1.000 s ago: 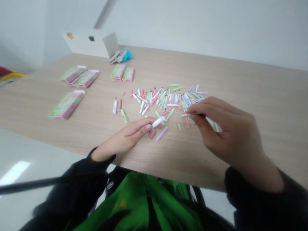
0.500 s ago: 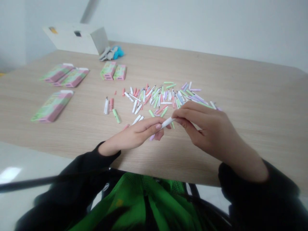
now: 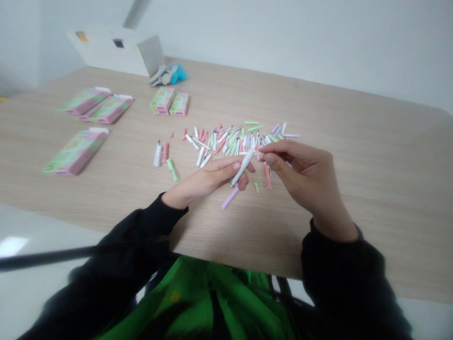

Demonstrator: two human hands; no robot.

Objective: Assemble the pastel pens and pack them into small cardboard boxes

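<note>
The left hand (image 3: 205, 182) is holding a white tube (image 3: 243, 166) just above the bench (image 3: 371, 165). Its fingers (image 3: 226, 167) are closing around the tube's lower half, and the tube is tilting up toward the right. The right hand (image 3: 306, 177) is meeting the tube's upper end with thumb and forefinger pinching tight. I cannot tell whether anything small is sitting between them.

Right behind both hands, a scatter of pastel pieces (image 3: 233, 139) in white, pink, green and purple is crowding the middle of the bench. A purple piece (image 3: 229, 198) is lying just below the left hand. A pink piece (image 3: 267, 175) and a small green bit (image 3: 256, 188) are lying between the two hands. To the left, a green piece (image 3: 173, 170) and a white and pink pair (image 3: 161, 153) are lying apart from the scatter.

Further left, pink-and-green boxes (image 3: 76, 151) are lying flat, with more of them near the far side. A white carton (image 3: 116, 49) is standing at the back edge by the wall. The near edge is running under both wrists. Bare wood is stretching wide on the right, and a smaller bare patch is showing at the near left.
</note>
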